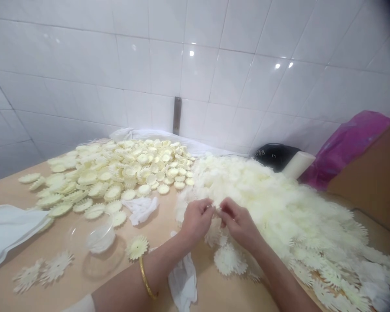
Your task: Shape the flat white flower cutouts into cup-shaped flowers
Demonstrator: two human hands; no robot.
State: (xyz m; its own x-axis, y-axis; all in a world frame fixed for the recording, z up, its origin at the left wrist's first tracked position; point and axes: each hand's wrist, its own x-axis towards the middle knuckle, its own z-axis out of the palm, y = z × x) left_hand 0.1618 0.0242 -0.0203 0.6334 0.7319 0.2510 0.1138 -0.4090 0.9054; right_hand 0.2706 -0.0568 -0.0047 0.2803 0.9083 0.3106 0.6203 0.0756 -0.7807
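My left hand (197, 218) and my right hand (238, 222) meet over the front of a heap of thin white petal cutouts (263, 199). Fingers of both are pinched on a small white petal cutout (217, 208), mostly hidden by the fingertips. Just below them lie a few loose round cutouts (229, 259) with fringed edges. A pale yellow toothed disc (138, 247) rests near my left wrist, which wears a gold bangle (145, 277). Beneath my left forearm a crumpled white cloth (183, 281) shows.
Stacked cream toothed discs (117, 173) cover the left back of the table. A clear plastic bowl (100, 238) holding white stuff stands at front left, by two flat cutouts (56, 268) and a white sheet (9, 234). A black bag (276, 156), white roll (298, 164) and purple bag (351, 143) line the right.
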